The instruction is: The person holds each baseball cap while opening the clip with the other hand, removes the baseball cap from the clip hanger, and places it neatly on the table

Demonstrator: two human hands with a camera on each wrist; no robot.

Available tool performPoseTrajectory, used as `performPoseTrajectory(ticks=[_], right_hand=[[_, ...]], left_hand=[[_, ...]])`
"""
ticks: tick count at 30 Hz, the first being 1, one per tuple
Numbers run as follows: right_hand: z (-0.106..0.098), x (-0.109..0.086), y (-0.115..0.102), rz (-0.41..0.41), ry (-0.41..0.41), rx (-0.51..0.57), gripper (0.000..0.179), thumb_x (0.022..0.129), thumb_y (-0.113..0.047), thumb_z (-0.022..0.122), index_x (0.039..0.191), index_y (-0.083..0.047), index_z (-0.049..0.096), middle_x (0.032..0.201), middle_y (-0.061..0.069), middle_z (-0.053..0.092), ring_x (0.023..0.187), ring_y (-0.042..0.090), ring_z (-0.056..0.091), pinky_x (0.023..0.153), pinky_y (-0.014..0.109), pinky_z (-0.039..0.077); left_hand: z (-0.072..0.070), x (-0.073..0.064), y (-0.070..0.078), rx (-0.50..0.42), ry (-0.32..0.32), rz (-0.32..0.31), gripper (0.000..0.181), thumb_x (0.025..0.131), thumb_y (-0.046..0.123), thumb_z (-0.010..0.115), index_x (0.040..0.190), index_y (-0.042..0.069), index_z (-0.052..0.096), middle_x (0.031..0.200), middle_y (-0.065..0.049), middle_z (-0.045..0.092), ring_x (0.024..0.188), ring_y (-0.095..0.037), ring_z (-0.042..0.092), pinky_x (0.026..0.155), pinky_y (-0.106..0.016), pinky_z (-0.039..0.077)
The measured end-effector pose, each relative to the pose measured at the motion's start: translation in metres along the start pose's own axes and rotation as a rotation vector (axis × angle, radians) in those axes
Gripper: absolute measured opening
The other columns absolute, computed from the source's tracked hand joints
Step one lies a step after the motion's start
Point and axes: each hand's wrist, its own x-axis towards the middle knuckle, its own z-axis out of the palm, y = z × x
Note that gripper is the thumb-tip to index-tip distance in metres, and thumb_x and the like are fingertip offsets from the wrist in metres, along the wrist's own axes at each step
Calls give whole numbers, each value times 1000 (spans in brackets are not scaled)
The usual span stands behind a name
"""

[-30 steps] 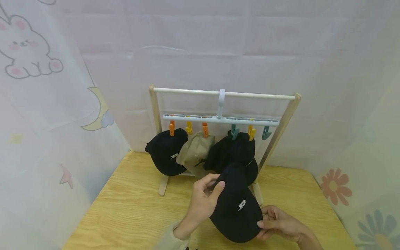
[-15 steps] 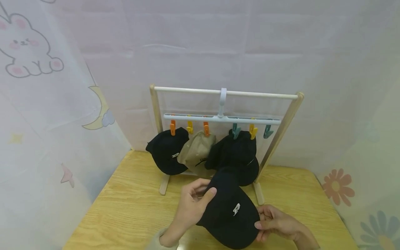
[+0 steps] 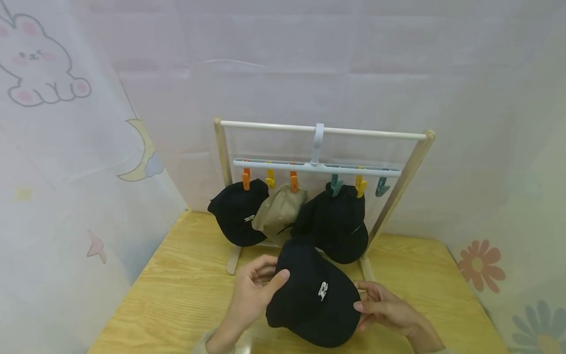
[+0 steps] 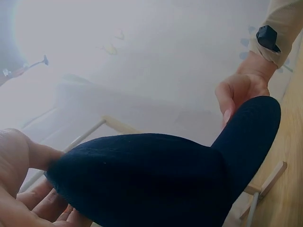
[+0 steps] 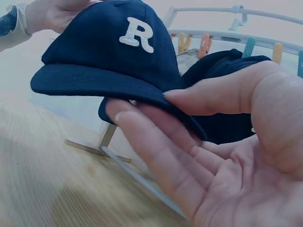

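Note:
Both hands hold a dark baseball cap [image 3: 305, 290] above the table, in front of the rack. A white letter R [image 5: 137, 35] shows on its front in the right wrist view. My left hand [image 3: 251, 295] grips the crown's edge, thumb on the outside and fingers behind. With thumb above and fingers beneath, my right hand [image 3: 384, 312] pinches the brim [image 5: 94, 81]. Behind, a black cap [image 3: 239, 211], a beige cap [image 3: 279, 209] and dark headwear [image 3: 340, 226] hang from clothes pegs; I cannot tell whether the dark part is one cap or two.
A pale blue hanger [image 3: 353, 170] with orange, yellow and teal pegs hangs from the white bar [image 3: 265, 126] of a wooden-legged rack. The rack stands on a wood-grain table [image 3: 177, 295]. Printed cloth [image 3: 376, 59] encloses the back and sides.
The held cap and my left hand have moved leftward, away from the hanging dark caps. My right hand has shifted slightly left and keeps its pinch on the brim.

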Motion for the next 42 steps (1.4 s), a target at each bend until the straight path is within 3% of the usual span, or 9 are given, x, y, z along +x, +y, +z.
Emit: performPoseTrajectory(ticks=[8, 15, 22, 26, 30, 34, 38, 42], right_hand=[[4, 10, 5, -47, 99, -50, 38, 109, 7, 37, 137, -9, 57, 122, 9, 79, 106, 22, 79, 91, 39, 64], [3, 16, 9, -92, 57, 6, 43, 110, 9, 30, 141, -6, 55, 128, 12, 76, 110, 24, 77, 91, 40, 64], [7, 23, 10, -79, 116, -21, 39, 113, 1, 34, 142, -8, 57, 128, 8, 76, 110, 20, 76, 90, 37, 64], [8, 28, 13, -74, 135, -24, 39, 113, 1, 35, 144, -10, 55, 135, 8, 73, 115, 21, 74, 95, 42, 63], [11, 34, 17, -89, 130, -7, 41, 111, 6, 36, 145, -10, 52, 140, 8, 69, 121, 23, 72, 101, 46, 61], [14, 42, 22, -110, 136, 2, 39, 111, 6, 38, 144, -10, 53, 137, 8, 71, 119, 22, 73, 99, 44, 61], [17, 50, 28, -118, 156, 1, 38, 111, 5, 40, 141, -11, 56, 134, 7, 73, 117, 21, 74, 98, 44, 62], [19, 58, 34, -109, 183, 12, 35, 111, 5, 42, 138, -11, 58, 130, 5, 74, 114, 20, 75, 96, 43, 62]], left_hand=[[-14, -7, 4, 25, 5, -129, 20, 99, 9, 76, 113, -5, 72, 103, -18, 79, 95, -15, 76, 89, -28, 61], [-24, -8, 9, -85, -26, -260, 36, 104, 11, 69, 125, -17, 60, 95, 1, 80, 87, -11, 75, 79, -28, 63], [-33, -6, 8, -132, -71, -226, 38, 106, 10, 65, 123, -23, 57, 95, 8, 78, 88, -8, 75, 78, -27, 64], [-39, -4, 7, -129, -91, -200, 36, 107, 9, 64, 123, -23, 56, 94, 8, 77, 87, -8, 74, 78, -28, 64], [-45, -3, 7, -112, -84, -217, 37, 108, 10, 64, 123, -22, 56, 95, 8, 77, 88, -9, 74, 78, -28, 64], [-54, -2, 5, -107, -72, -251, 33, 110, 15, 61, 122, -16, 59, 95, 6, 75, 90, -11, 74, 79, -30, 64], [-65, 0, 1, -117, -92, -240, 30, 113, 18, 55, 120, -10, 62, 94, 6, 74, 88, -12, 74, 77, -31, 64], [-75, -2, -2, -124, -106, -211, 36, 114, 17, 51, 121, -17, 59, 94, 6, 74, 86, -12, 75, 75, -31, 64]])
